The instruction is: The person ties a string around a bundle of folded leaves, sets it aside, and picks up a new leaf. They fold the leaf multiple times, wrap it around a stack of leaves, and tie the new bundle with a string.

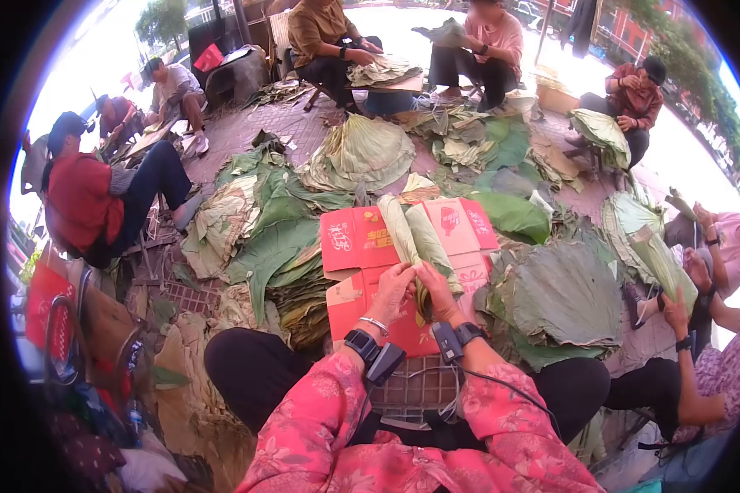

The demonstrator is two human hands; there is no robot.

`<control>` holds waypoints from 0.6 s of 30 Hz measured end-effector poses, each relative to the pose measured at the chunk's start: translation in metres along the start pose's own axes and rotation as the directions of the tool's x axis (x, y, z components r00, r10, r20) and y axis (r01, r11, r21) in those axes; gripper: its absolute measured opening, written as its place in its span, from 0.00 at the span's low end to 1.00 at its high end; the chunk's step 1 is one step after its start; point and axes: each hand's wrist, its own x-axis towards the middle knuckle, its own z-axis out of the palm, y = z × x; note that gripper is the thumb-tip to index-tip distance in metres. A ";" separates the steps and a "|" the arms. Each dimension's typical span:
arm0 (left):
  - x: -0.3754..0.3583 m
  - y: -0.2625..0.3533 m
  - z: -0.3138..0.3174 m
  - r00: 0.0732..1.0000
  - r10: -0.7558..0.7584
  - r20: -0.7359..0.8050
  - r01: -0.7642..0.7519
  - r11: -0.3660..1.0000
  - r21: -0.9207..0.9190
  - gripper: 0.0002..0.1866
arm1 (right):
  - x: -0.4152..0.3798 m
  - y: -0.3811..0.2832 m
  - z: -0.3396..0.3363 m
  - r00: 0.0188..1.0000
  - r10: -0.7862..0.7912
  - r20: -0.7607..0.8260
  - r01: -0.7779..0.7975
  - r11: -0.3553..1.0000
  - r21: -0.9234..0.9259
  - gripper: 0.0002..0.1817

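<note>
Left hand [393, 289] and right hand [442, 291]: close together, both pinching the near end of a folded leaf [399, 232], presumably keeping its folds closed. Beneath: red cardboard [403, 338], seemingly a flat work surface. Flanking: left leaf stack [302, 306], right leaf stack [561, 292], both handy. Beyond: seated person [324, 31].

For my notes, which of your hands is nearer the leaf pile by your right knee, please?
Right: the right hand is left of the leaf pile; the left hand farther left.
</note>
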 end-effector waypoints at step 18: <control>0.072 -0.008 0.031 0.861 0.345 0.373 -0.387 -0.029 0.921 0.27 | 0.009 0.034 -0.063 0.980 0.197 0.013 -0.103 0.451 0.887 0.20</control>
